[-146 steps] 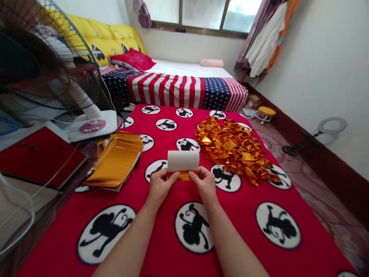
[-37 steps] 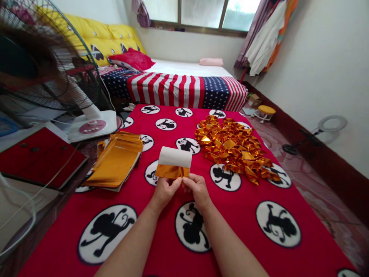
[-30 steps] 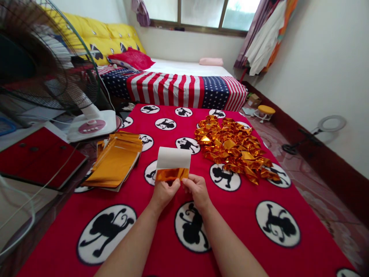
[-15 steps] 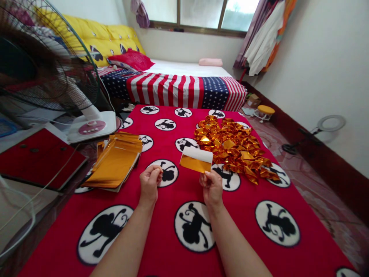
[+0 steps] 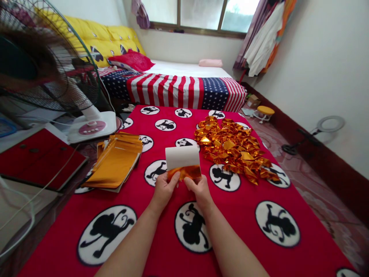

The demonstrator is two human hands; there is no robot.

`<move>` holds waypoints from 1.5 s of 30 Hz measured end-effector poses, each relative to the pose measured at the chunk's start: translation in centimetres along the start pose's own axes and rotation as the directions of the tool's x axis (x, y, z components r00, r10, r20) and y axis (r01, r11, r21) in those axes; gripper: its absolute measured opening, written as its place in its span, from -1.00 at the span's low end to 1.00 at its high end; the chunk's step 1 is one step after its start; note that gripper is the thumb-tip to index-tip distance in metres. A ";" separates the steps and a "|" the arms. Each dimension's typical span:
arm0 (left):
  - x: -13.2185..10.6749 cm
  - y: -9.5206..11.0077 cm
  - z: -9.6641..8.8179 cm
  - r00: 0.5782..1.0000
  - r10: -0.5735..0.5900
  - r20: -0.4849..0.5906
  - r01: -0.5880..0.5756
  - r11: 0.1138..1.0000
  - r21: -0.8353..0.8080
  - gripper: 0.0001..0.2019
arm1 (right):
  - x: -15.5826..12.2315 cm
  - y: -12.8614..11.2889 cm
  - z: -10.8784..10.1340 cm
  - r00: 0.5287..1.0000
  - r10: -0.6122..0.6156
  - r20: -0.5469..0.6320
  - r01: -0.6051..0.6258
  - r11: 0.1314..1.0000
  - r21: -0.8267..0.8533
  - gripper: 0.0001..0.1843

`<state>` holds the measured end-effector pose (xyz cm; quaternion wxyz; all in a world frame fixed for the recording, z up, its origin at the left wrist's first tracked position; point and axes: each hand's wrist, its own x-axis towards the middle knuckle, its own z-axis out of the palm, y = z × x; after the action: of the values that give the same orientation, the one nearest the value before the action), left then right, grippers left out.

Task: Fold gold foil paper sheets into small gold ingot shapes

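Observation:
Both hands hold one folded sheet of gold foil paper [image 5: 183,162] just above the red blanket [image 5: 248,215]; its white back faces me on top and the gold face shows along the lower edge. My left hand [image 5: 164,188] pinches the sheet's lower left part. My right hand [image 5: 198,189] pinches the lower right part. A stack of flat gold sheets [image 5: 117,161] lies to the left of my hands. A heap of folded gold pieces [image 5: 235,148] lies to the right and farther away.
A standing fan [image 5: 43,61] with its white base [image 5: 92,125] is at the left, beside a red board [image 5: 37,156] with cords over it. A bed with a flag-pattern cover [image 5: 178,88] is beyond the blanket. A ring light [image 5: 330,125] lies on the floor at right.
Half a second ago my right hand alone held the sheet out toward the gold heap and my left hand was apart. Now both hands hold the sheet together in the middle.

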<state>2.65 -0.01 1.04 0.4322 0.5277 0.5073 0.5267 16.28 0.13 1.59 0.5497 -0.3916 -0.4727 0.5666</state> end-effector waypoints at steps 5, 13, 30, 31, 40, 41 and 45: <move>-0.4 0.3 0.5 0.995 0.037 0.093 -0.037 0.999 -0.005 -0.66 | -0.4 0.3 0.9 0.995 0.021 -0.100 -0.026 0.998 -0.051 -0.64; 0.0 -0.7 -0.4 0.997 -0.049 -0.064 0.046 0.998 -0.044 -0.64 | 0.0 0.5 -0.6 0.985 -0.074 -0.153 0.063 0.995 -0.075 -0.48; 0.6 -0.1 -1.9 0.989 -0.146 -0.001 0.145 0.982 -0.117 -0.70 | 0.5 1.0 -1.3 0.977 -0.076 -0.201 0.073 0.997 -0.024 -0.65; 0.5 0.1 -1.9 0.989 -0.141 0.044 0.145 0.985 -0.091 -0.70 | 0.6 1.0 -1.3 0.975 -0.078 -0.207 0.074 0.997 -0.026 -0.62; 0.6 -0.3 -1.6 0.990 -0.088 0.107 0.087 0.996 0.013 -0.73 | 0.6 0.9 -1.7 0.958 -0.033 -0.285 0.033 0.999 -0.006 -0.79; 0.7 -0.4 -1.6 0.994 -0.093 0.055 0.094 0.995 -0.019 -0.72 | 0.6 0.9 -1.8 0.957 -0.035 -0.289 0.034 0.999 -0.010 -0.81; 0.9 -0.4 -1.2 0.975 -0.199 -0.094 0.177 0.962 -0.209 -0.70 | 0.5 0.7 -1.6 0.966 -0.039 -0.256 0.018 0.996 -0.083 -0.82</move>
<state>1.34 0.85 0.84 0.5013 0.4003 0.5237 0.5606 17.59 0.85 0.53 0.5983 -0.4768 -0.4253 0.4836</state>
